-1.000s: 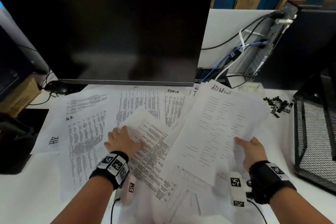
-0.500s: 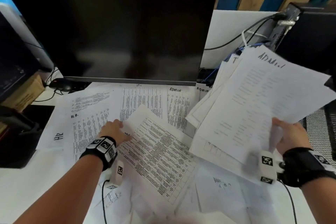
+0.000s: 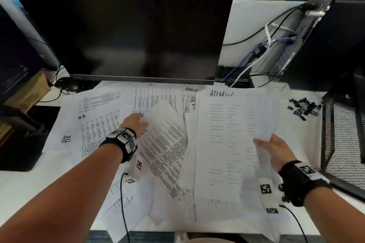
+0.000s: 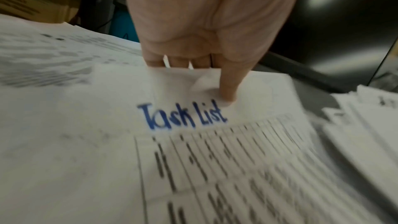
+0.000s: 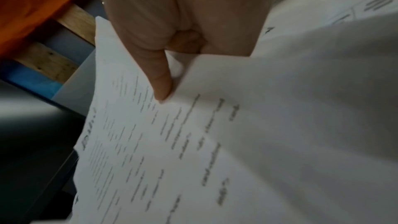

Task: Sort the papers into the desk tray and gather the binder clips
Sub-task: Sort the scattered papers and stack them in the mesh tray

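Starting at the left of the desk, we see loose papers point(image 3: 94, 116) fanned out flat under the monitor point(image 3: 126, 21), some marked H.R. by hand, none of them yet sorted. Our left hand point(image 3: 134, 124) comes next: in the left wrist view its thumb presses down on the top edge of the sheet headed "Task List" point(image 4: 183, 117) while the fingers curl under that edge, so we judge it is pinching this sheet to lift it from the spread. Further right, our right hand point(image 3: 276, 150) holds a stack of sheets point(image 3: 233, 144) with ADMIN written at the top; the right wrist view shows the thumb on top and the fingers beneath, clamping the stack at its right edge. The stack looks raised off the desk, though we cannot tell by how much. Beyond it, near the back right of the desk, the binder clips point(image 3: 304, 107) lie in a loose scatter, just beside the black mesh desk tray point(image 3: 327, 144) at the far right. As far as we can see into the tray, no paper lies in it. So we judge the task to be early: one pile is being gathered, most sheets remain on the desk, and the clips remain to be collected
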### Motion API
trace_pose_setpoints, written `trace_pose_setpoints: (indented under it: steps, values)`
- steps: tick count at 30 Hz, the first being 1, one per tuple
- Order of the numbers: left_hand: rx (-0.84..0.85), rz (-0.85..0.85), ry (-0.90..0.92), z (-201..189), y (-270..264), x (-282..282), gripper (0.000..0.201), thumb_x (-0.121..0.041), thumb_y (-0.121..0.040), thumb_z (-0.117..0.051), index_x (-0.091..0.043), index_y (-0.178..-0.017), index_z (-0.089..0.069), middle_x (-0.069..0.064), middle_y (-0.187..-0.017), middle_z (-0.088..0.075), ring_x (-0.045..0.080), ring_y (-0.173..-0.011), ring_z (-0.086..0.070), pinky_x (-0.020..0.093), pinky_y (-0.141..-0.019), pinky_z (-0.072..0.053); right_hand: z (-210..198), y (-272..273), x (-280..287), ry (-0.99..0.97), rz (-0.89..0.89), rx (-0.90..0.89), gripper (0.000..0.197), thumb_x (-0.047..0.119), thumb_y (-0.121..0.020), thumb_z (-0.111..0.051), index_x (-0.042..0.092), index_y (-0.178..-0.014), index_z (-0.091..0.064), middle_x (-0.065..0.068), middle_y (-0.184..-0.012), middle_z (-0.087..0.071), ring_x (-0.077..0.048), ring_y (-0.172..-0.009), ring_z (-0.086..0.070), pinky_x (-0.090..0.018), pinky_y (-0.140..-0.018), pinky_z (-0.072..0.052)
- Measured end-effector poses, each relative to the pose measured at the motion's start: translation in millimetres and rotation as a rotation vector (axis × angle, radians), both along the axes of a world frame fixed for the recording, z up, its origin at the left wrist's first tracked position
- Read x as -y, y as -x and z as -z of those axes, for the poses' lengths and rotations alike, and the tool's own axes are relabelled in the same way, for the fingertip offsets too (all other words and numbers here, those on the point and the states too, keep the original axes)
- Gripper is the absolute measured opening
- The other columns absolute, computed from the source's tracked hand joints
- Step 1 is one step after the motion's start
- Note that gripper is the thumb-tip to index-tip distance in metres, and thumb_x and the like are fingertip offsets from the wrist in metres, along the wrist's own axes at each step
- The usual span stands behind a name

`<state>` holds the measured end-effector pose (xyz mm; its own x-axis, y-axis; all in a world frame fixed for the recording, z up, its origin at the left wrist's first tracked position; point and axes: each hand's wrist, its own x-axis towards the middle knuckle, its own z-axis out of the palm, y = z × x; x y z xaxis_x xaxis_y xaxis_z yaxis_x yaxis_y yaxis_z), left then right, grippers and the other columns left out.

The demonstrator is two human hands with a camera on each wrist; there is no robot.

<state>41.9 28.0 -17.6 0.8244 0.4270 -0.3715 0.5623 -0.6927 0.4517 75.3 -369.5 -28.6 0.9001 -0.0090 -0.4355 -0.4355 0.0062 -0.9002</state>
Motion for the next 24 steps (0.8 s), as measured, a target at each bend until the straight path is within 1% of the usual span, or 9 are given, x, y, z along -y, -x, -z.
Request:
trace_pose_setpoints:
  steps: [1,4,7,11,14,16,19,21,24]
  values:
    - [0.047,0.032,0.055,-5.2,-4.2,5.4,0.033,-0.018,-0.092,-0.052,-0.010,-0.124,-0.057,0.010,-0.120,-0.061,0.029,-0.104,-0.060,0.031,-0.085,-0.050,-0.4,2.0,-4.3,-0.010,-0.030,-0.006,0.034,-0.004,-0.082,-0.060,0.001,-0.116,-0.062,-0.019,-0.111,-0.067,-0.031,-0.096,-0.065,-0.036,-0.080,-0.051]
    - [0.113,0.213,0.160,-21.3,-15.4,26.9,0.023,-0.013,-0.096,-0.042,-0.012,-0.098,-0.064,-0.002,-0.084,-0.062,0.018,-0.078,-0.060,0.018,-0.059,-0.045,0.3,4.9,-15.5,-0.061,-0.083,0.002,0.042,0.003,-0.076,-0.069,0.002,-0.117,-0.062,-0.018,-0.116,-0.067,-0.033,-0.106,-0.064,-0.043,-0.093,-0.049]
    - [0.140,0.289,0.236,-28.5,-22.5,44.6,0.027,-0.010,-0.095,-0.039,-0.013,-0.100,-0.065,0.004,-0.092,-0.066,0.017,-0.075,-0.061,0.019,-0.060,-0.048,3.8,6.5,-25.4,-0.075,-0.171,-0.012,0.076,0.031,-0.048,-0.089,0.009,-0.116,-0.065,-0.011,-0.115,-0.069,-0.030,-0.107,-0.064,-0.046,-0.097,-0.046]
    - [0.137,0.285,0.231,-24.9,-26.5,52.1,0.027,-0.008,-0.094,-0.044,-0.004,-0.114,-0.061,0.016,-0.114,-0.065,0.032,-0.106,-0.060,0.039,-0.093,-0.047,10.4,6.4,-35.3,-0.038,-0.233,-0.052,0.042,-0.001,-0.080,-0.065,0.010,-0.121,-0.061,-0.009,-0.119,-0.067,-0.031,-0.112,-0.061,-0.051,-0.104,-0.041]
    - [0.072,0.227,0.295,-21.1,-21.8,43.1,0.035,-0.005,-0.092,-0.046,-0.012,-0.125,-0.055,0.006,-0.127,-0.056,0.026,-0.119,-0.053,0.040,-0.103,-0.042,15.8,7.3,-35.6,0.016,-0.203,-0.061,0.043,-0.006,-0.083,-0.059,0.006,-0.125,-0.057,-0.011,-0.122,-0.065,-0.031,-0.113,-0.060,-0.051,-0.105,-0.040]
    - [-0.035,0.214,0.274,-18.7,-15.3,29.8,0.047,-0.002,-0.085,-0.053,-0.017,-0.129,-0.050,0.005,-0.127,-0.052,0.025,-0.114,-0.054,0.039,-0.097,-0.047,19.3,8.4,-32.5,0.034,-0.173,-0.062,0.044,-0.006,-0.084,-0.059,0.006,-0.125,-0.057,-0.011,-0.121,-0.065,-0.030,-0.113,-0.059,-0.050,-0.105,-0.040]
    - [-0.106,0.113,0.361,-12.0,-0.8,10.6,0.050,0.006,-0.079,-0.060,-0.009,-0.125,-0.050,0.009,-0.114,-0.057,0.024,-0.088,-0.062,0.034,-0.077,-0.058,23.9,8.9,-25.7,0.030,-0.135,-0.059,0.044,-0.007,-0.083,-0.059,0.006,-0.125,-0.057,-0.012,-0.121,-0.065,-0.032,-0.114,-0.058,-0.051,-0.105,-0.040]
    - [-0.064,-0.018,0.541,-5.7,10.2,7.1,0.052,0.012,-0.077,-0.062,-0.006,-0.125,-0.050,0.007,-0.098,-0.062,0.022,-0.076,-0.064,0.028,-0.064,-0.059,26.3,9.1,-21.6,0.003,-0.117,-0.069,0.043,-0.008,-0.082,-0.059,0.004,-0.124,-0.058,-0.014,-0.121,-0.065,-0.033,-0.113,-0.059,-0.052,-0.104,-0.040]
    - [0.046,-0.184,0.866,7.3,23.0,22.6,0.051,0.016,-0.077,-0.062,-0.003,-0.123,-0.051,0.009,-0.094,-0.065,0.023,-0.083,-0.065,0.031,-0.065,-0.060,25.4,12.4,-21.3,-0.048,-0.118,-0.087,0.040,-0.007,-0.080,-0.062,0.002,-0.119,-0.061,-0.015,-0.116,-0.067,-0.034,-0.111,-0.060,-0.050,-0.103,-0.042]
